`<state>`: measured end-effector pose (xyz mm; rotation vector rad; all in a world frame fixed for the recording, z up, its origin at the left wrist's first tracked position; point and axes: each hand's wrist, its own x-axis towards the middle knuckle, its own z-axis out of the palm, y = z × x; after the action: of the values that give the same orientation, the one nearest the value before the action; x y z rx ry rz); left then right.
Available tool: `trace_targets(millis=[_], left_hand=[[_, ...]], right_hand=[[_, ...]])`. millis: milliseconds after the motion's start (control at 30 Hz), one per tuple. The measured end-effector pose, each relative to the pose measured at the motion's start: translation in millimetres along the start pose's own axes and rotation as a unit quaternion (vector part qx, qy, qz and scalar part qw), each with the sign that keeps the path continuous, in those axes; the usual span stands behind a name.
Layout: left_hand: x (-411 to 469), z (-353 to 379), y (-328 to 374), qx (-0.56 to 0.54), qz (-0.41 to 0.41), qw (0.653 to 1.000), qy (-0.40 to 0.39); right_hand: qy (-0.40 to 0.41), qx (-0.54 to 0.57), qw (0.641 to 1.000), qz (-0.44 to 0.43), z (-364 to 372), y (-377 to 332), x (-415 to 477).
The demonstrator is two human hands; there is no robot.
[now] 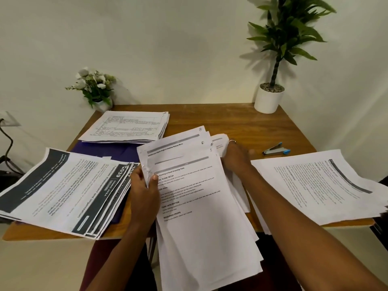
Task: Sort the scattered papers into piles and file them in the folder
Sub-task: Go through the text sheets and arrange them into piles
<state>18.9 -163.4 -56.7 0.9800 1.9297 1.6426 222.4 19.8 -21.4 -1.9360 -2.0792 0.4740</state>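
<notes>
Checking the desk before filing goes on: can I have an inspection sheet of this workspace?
Surface: wooden table, mostly under paper.
Job's things: held stack; back pile; left pile; right pile; purple folder partly under back and left piles.
Clutter: stapler.
Grips: left hand grips the held stack's left edge; right hand at its far edge, fingers hidden.
Cables: black cable left of the table.
Surroundings: white flowers, potted plant, wall.
</notes>
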Motion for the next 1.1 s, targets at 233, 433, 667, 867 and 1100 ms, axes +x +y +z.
trace_targets(millis=[233,433,667,867,1100], left_hand=[[2,-2,-6,-0.029,-0.004,1.000,0.001],[3,2,-3,-0.049,-0.030,0.998,0.001],[2,12,11,-0.074,-0.045,0.996,-0.015],[14,-2,79,-0.213,-0.042,0.967,-0.134],[30,-18,167,-0.193,0.156,0.966,-0.079]], right_hand=[[-0.121,0.302,0.945,-0.009,-10,-5,-10],[-0.265,0.498,0.822,0.076,-19,-1,-56],[-0.222,0.504,0.835,0.004,-15,8,-73],[-0.136,0.617,0.771,-0.074,-67,-9,-64],[0.055,0.595,0.772,-0.217,-133,-53,-73]])
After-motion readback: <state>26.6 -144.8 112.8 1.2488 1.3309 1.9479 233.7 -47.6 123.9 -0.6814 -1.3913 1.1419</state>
